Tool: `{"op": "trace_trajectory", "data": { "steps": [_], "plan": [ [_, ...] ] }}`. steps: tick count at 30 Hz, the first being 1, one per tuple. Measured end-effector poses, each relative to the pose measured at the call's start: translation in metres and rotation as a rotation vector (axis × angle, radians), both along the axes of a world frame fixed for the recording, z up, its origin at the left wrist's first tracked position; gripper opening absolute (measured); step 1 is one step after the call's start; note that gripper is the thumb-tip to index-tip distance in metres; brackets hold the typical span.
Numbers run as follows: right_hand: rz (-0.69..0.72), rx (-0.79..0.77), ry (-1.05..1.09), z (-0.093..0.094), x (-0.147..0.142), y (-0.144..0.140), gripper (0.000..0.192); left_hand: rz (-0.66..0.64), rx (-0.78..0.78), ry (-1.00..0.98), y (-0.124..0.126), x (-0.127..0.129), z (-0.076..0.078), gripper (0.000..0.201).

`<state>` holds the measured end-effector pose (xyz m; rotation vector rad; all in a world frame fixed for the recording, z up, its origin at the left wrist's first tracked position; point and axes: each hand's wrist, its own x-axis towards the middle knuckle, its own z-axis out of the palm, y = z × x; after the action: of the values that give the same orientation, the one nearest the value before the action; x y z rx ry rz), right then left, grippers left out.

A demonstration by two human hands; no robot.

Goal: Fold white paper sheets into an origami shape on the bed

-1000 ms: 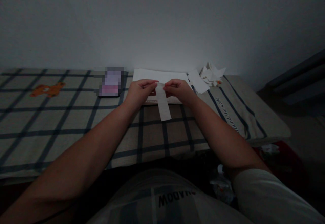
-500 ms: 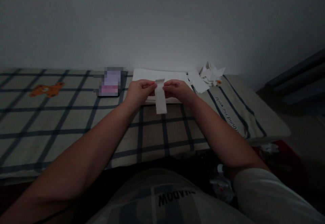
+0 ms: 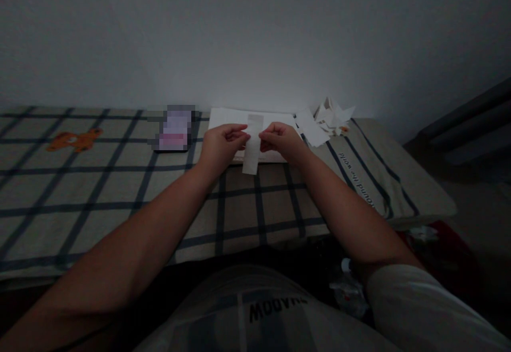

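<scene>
I see a dim room: pale wall (image 3: 255, 32) behind a checked cloth (image 3: 120, 181). White sheets (image 3: 227, 117) lie at its far edge, scraps (image 3: 331, 115) just beside. My left hand (image 3: 219, 144) and right hand (image 3: 281, 141) both pinch an upright strip (image 3: 253, 147) above the sheets.

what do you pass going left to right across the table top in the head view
orange bear patch → blurred purple thing → left hand → paper strip pinched by both hands → right hand → heap of paper scraps → printed words on the cloth
</scene>
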<state>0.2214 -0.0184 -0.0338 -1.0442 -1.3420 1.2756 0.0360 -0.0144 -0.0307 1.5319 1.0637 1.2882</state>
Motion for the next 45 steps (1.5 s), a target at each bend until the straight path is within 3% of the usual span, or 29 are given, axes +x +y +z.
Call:
{"op": "trace_trajectory", "data": {
  "steps": [7,14,21,27,36,45],
  "plan": [
    [0.072,0.023,0.045,-0.001,-0.001,-0.001,0.031,-0.062,-0.059,-0.009,0.000,-0.001,-0.001,0.043],
    [0.056,-0.009,-0.009,0.004,-0.003,-0.004,0.031,-0.153,-0.102,-0.012,-0.003,0.001,-0.003,0.062],
    [0.036,-0.013,0.021,0.003,-0.002,-0.002,0.033,-0.182,-0.210,-0.111,-0.003,0.001,0.001,0.057],
    [-0.109,-0.027,0.033,0.003,0.001,0.003,0.029,-0.105,-0.223,-0.162,0.001,0.000,0.003,0.045],
    [-0.137,-0.068,-0.070,-0.004,0.004,0.007,0.017,-0.117,-0.210,-0.173,0.011,-0.001,-0.008,0.018],
    [-0.159,-0.067,-0.134,0.001,0.005,0.004,0.019,-0.182,-0.155,-0.150,0.007,0.002,-0.006,0.032]
  ]
}}
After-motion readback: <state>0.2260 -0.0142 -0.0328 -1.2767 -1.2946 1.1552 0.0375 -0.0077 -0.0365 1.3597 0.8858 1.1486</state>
